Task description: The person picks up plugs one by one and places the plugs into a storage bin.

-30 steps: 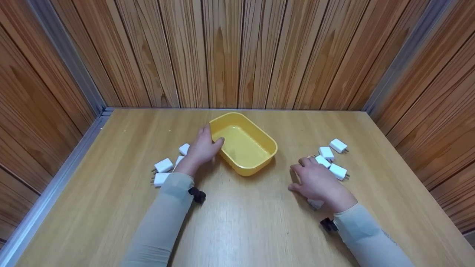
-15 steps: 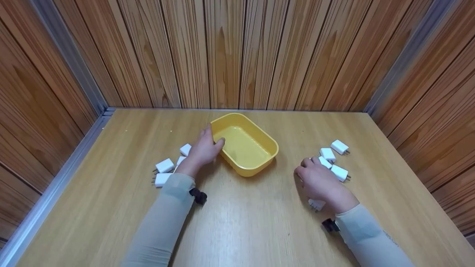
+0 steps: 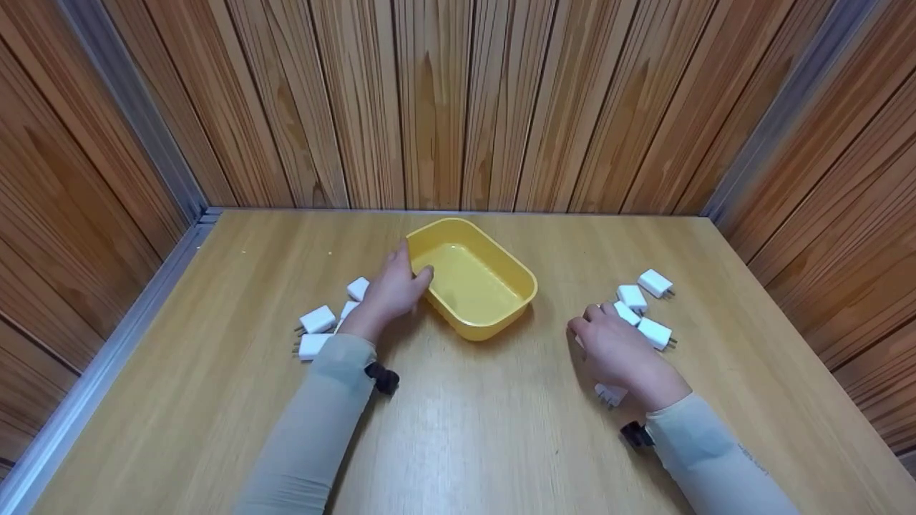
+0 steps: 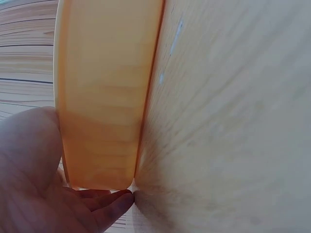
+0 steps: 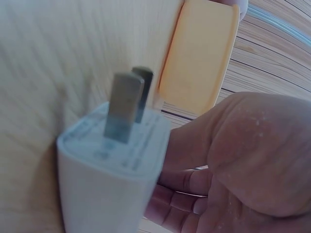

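My left hand (image 3: 390,290) grips the near-left side of a yellow plastic bin (image 3: 494,266), thumb over the rim and fingers along the outside wall. Nothing lies inside the bin. On the right, my right hand (image 3: 619,350) reaches down to the table with curled fingers, pinching a white charger plug (image 3: 579,341) mostly hidden beneath it. Another white charger (image 5: 107,179) lies under the wrist, its two metal prongs large in the right wrist view. Several more white chargers (image 3: 655,332) are grouped just beyond the right hand.
Several white chargers (image 3: 316,320) lie to the left of the left forearm, partly covered by it. The wooden table (image 3: 465,429) is bounded by a panelled back wall (image 3: 458,107) and side walls (image 3: 844,250).
My right hand's thumb has drawn in under the palm and its fingers have closed, with the hand shifting slightly right. The left hand and the bin have stayed in place.
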